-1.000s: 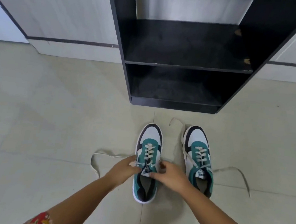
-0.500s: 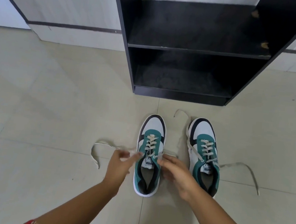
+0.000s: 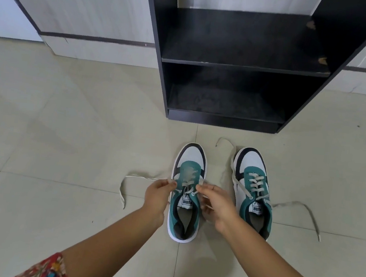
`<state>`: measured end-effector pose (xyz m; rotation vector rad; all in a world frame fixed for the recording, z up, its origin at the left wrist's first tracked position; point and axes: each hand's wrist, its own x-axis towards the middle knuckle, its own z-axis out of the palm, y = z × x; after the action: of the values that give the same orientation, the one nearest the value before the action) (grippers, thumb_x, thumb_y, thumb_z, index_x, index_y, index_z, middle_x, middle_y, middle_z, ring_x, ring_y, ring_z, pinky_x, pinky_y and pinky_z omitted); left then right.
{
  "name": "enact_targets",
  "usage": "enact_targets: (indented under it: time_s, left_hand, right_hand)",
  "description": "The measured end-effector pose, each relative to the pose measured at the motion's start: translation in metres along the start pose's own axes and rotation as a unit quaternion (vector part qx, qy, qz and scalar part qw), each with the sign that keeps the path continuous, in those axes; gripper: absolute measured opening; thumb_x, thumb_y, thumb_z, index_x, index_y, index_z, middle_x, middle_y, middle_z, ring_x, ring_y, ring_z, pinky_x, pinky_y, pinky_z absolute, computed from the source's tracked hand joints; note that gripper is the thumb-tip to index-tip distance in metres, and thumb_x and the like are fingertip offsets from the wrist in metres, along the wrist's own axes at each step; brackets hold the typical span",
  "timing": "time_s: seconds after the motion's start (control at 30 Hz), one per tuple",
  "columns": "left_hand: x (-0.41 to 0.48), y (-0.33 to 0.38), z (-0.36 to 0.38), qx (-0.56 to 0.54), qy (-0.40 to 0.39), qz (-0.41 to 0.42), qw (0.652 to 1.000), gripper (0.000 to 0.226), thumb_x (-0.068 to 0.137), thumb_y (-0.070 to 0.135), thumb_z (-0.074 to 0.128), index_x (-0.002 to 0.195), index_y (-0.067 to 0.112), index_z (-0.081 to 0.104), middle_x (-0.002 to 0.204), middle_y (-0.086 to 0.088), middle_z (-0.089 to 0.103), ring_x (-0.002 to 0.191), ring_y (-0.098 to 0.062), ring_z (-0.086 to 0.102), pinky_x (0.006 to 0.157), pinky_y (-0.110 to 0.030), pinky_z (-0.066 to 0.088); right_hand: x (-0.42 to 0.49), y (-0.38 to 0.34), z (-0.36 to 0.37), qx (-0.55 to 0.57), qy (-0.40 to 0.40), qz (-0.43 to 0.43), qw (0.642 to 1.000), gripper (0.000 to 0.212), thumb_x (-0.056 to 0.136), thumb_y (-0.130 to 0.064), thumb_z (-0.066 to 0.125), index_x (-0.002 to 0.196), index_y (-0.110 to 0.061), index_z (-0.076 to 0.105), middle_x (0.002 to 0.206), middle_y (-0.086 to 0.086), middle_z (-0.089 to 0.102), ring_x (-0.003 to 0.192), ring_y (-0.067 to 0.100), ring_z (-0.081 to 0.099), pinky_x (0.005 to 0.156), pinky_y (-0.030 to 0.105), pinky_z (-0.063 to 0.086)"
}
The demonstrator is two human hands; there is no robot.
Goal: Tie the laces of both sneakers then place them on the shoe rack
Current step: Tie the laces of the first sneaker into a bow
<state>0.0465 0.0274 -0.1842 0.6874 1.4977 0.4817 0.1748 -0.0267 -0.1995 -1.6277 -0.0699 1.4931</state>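
Left hand [image 3: 158, 194]: thumb and forefinger pinched on one lace end of the left sneaker [image 3: 187, 191], at the sneaker's left edge beside the top eyelets. The free lace [image 3: 125, 183] runs from this pinch out to the left, then loops down across the floor tile [image 3: 57, 204].

Right hand [image 3: 214, 203]: fingers curled together on the sneaker's right side, fingertips at the top eyelets. It appears to pinch the other lace end, though the lace there is blurred and the grip cannot be made out for certain.

Versus 0.5 s ago: both hands sit closer against the sneaker's throat; the left hand, then open-fingered and reaching toward the shoe, is now closed on the lace. At 1.0 s ago both hands met over the tongue; now they are apart, one on each side. The upper lacing of the left sneaker is motion-blurred.

Right sneaker [image 3: 253, 191]: stands just beside the left one, parallel, toes toward the shoe rack [image 3: 228, 62], untouched. Its laces [image 3: 294, 205] are untied, one trailing right across the floor, the other curling forward past the toe. Position unchanged relative to the left sneaker.

Shoe rack: black, open shelves, near the toes of both sneakers, not touching. Both sneakers on the floor.

A red patterned sleeve [image 3: 48, 269] shows on the left arm.
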Motion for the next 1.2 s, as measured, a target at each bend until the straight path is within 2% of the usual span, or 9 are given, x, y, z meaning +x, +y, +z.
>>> enact_targets:
  time_s: [0.17, 0.43, 0.57, 0.63, 0.67, 0.73, 0.8, 1.03, 1.2]
  left_hand:
    - [-0.003, -0.004, -0.007, -0.030, -0.013, -0.006, 0.999, 0.007, 0.084, 0.006, 0.065, 0.091, 0.006, 0.066, 0.083, -0.009, 0.066, 0.073, -0.019, 0.059, 0.060, -0.022, 0.052]
    - [-0.005, 0.001, -0.013, -0.011, -0.033, 0.029, 0.999, 0.016, 0.091, 0.009, 0.053, 0.088, 0.007, 0.069, 0.081, -0.004, 0.071, 0.067, -0.015, 0.058, 0.061, -0.025, 0.046]
    - [0.002, -0.012, -0.018, 0.068, 0.060, 0.084, 0.992, 0.025, 0.082, 0.018, 0.069, 0.100, 0.009, 0.055, 0.104, -0.010, 0.060, 0.084, -0.025, 0.059, 0.067, -0.030, 0.048]
    - [0.004, -0.018, -0.027, 0.213, 0.101, 0.236, 0.943, 0.044, 0.076, 0.019, 0.075, 0.108, 0.016, 0.046, 0.113, -0.002, 0.050, 0.093, -0.023, 0.055, 0.077, -0.031, 0.046]
    - [0.006, -0.019, -0.030, 0.305, 0.080, 0.314, 0.895, 0.046, 0.078, 0.020, 0.073, 0.114, 0.020, 0.044, 0.115, 0.003, 0.048, 0.096, -0.018, 0.053, 0.080, -0.030, 0.046]
    - [0.006, -0.020, -0.032, 0.466, 0.012, 0.381, 0.799, 0.038, 0.086, 0.027, 0.061, 0.120, 0.029, 0.045, 0.117, 0.011, 0.055, 0.098, -0.012, 0.054, 0.077, -0.030, 0.050]
    - [0.008, -0.019, -0.031, 0.532, -0.006, 0.371, 0.761, 0.024, 0.092, 0.034, 0.051, 0.115, 0.032, 0.050, 0.110, 0.013, 0.061, 0.095, -0.012, 0.058, 0.073, -0.030, 0.052]
    - [0.015, -0.003, -0.034, 0.519, -0.026, 0.387, 0.762, 0.018, 0.091, 0.031, 0.055, 0.095, 0.025, 0.071, 0.091, 0.006, 0.067, 0.080, -0.013, 0.060, 0.064, -0.028, 0.048]
    - [0.017, 0.003, -0.039, 0.539, 0.024, 0.369, 0.757, 0.020, 0.093, 0.033, 0.051, 0.092, 0.027, 0.070, 0.094, 0.011, 0.065, 0.079, -0.005, 0.054, 0.056, -0.010, 0.019]
  right_hand:
    - [-0.003, 0.001, -0.002, -0.005, -0.002, -0.074, 0.997, 0.009, 0.083, -0.002, 0.065, 0.088, -0.009, 0.067, 0.073, 0.006, 0.065, 0.064, 0.013, 0.058, 0.058, 0.018, 0.055]
    - [-0.007, -0.005, -0.005, 0.052, -0.024, -0.022, 0.998, 0.008, 0.091, -0.015, 0.058, 0.090, -0.008, 0.063, 0.083, 0.004, 0.072, 0.061, 0.011, 0.061, 0.051, 0.018, 0.051]
    - [-0.010, 0.001, -0.009, -0.017, 0.035, -0.025, 0.999, 0.005, 0.090, -0.015, 0.060, 0.090, -0.011, 0.057, 0.083, 0.007, 0.069, 0.063, 0.017, 0.060, 0.059, 0.029, 0.052]
    - [-0.011, 0.003, -0.017, -0.203, 0.116, -0.152, 0.960, 0.014, 0.086, -0.020, 0.064, 0.087, -0.017, 0.050, 0.086, 0.002, 0.061, 0.068, 0.016, 0.057, 0.064, 0.033, 0.051]
    - [-0.011, 0.002, -0.022, -0.328, 0.134, -0.242, 0.903, 0.015, 0.086, -0.022, 0.064, 0.088, -0.020, 0.049, 0.090, -0.002, 0.057, 0.072, 0.013, 0.056, 0.065, 0.029, 0.050]
    - [-0.008, -0.003, -0.028, -0.516, 0.058, -0.361, 0.775, 0.017, 0.088, -0.021, 0.056, 0.104, -0.023, 0.053, 0.108, -0.009, 0.056, 0.090, 0.010, 0.057, 0.073, 0.027, 0.050]
    - [-0.004, -0.003, -0.025, -0.611, -0.023, -0.350, 0.709, 0.032, 0.091, -0.021, 0.051, 0.123, -0.025, 0.051, 0.122, -0.007, 0.057, 0.108, 0.012, 0.055, 0.083, 0.031, 0.051]
    - [0.000, -0.021, -0.022, -0.654, -0.039, -0.335, 0.678, 0.028, 0.094, -0.032, 0.049, 0.098, -0.011, 0.068, 0.094, 0.006, 0.065, 0.091, 0.021, 0.056, 0.075, 0.033, 0.043]
    - [0.004, -0.025, -0.035, -0.627, -0.020, -0.291, 0.722, 0.026, 0.093, -0.026, 0.050, 0.086, -0.012, 0.072, 0.077, 0.000, 0.062, 0.077, 0.020, 0.059, 0.068, 0.032, 0.042]
